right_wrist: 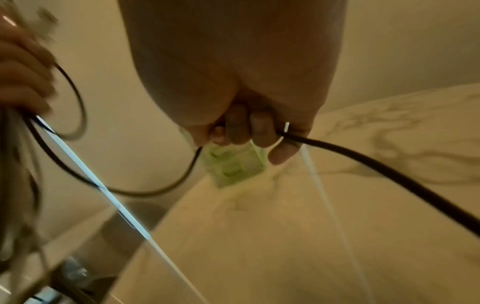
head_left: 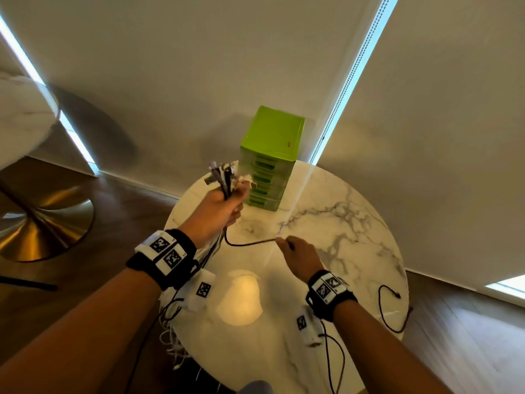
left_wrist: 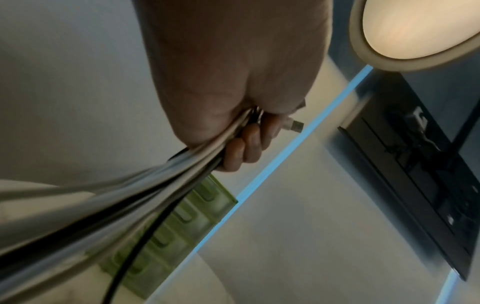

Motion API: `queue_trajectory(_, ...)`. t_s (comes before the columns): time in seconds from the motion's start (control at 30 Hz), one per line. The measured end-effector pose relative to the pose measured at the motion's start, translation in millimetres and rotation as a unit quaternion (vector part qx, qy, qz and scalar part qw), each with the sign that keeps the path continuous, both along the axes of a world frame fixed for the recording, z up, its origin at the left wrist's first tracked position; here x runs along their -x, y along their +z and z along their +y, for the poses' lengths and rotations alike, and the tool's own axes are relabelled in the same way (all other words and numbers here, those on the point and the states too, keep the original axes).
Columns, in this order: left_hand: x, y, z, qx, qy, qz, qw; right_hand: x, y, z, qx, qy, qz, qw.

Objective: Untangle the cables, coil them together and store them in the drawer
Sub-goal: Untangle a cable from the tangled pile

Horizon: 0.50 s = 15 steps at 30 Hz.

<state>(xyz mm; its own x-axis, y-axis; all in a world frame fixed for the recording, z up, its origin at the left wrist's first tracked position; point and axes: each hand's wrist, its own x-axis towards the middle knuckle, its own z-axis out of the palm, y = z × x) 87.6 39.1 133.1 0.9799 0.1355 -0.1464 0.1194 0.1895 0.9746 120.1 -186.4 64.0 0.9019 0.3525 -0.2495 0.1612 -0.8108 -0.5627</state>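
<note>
My left hand (head_left: 224, 207) is raised over the left side of the round marble table (head_left: 341, 223) and grips a bundle of black and white cables (left_wrist: 145, 191); their plug ends (head_left: 223, 173) stick up above the fist. The bundle hangs down past the table's left edge. One black cable (head_left: 247, 244) runs from that fist to my right hand (head_left: 298, 255), which holds it in curled fingers (right_wrist: 259, 131); it trails on toward the right (right_wrist: 389, 174). The green drawer unit (head_left: 270, 157) stands at the table's far side, its drawers closed.
The tail of a black cable (head_left: 390, 311) loops near the table's right edge. A lamp's reflection (head_left: 241, 297) glows on the marble near me. A second table with a brass base (head_left: 42, 223) stands to the left. Window blinds (head_left: 426, 109) hang behind.
</note>
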Motion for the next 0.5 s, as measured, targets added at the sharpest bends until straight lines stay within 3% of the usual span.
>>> queue_trajectory(0.1, 6, -13, -22, -0.042, -0.011, 0.033, 0.999, -2, 31, 31, -0.107, 0.002, -0.065, 0.992)
queue_trajectory(0.17, 9, -16, -34, -0.014, -0.007, 0.050, 0.999, 3, 44, 49, -0.158, 0.022, -0.079, 0.984)
queue_trajectory(0.33, 7, -18, -38, 0.065, 0.013, 0.080, 0.995, 14, 54, 59, -0.192, 0.070, -0.054, 0.977)
queue_trajectory(0.5, 5, -16, -37, 0.030, 0.048, 0.069, 0.996, 23, 57, 61, -0.198, 0.132, -0.026, 0.971)
